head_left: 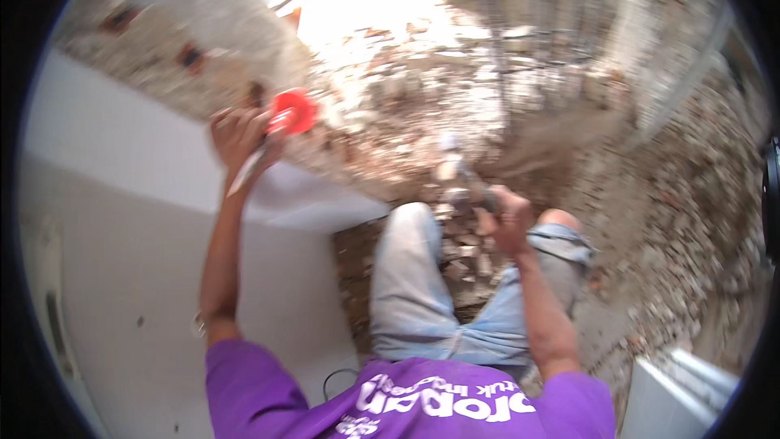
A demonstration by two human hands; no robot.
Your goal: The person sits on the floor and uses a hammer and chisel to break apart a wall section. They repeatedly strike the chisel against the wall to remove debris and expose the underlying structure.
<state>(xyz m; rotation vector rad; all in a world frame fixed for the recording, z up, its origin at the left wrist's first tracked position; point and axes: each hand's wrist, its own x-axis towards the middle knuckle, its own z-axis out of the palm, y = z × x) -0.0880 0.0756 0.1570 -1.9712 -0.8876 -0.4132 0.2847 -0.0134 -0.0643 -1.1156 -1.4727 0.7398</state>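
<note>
My left hand (244,142) is closed round a chisel that has a round red hand guard (296,110). Its pale metal bar shows below the fingers, slanting down to the left. That hand is over the top edge of a white panel (138,146), close to the rough wall. Between and ahead of my knees, my right hand (509,219) grips the handle of a hammer (457,172). The hammer's head points away from me and is smeared by motion. It is apart from the chisel.
The rough wall (162,0) at the left has several dark holes in a row. Broken rubble (390,89) covers the ground ahead, with more rubble (674,219) at the right. Thin upright rods (528,41) stand at the back. A white board (670,398) is at lower right.
</note>
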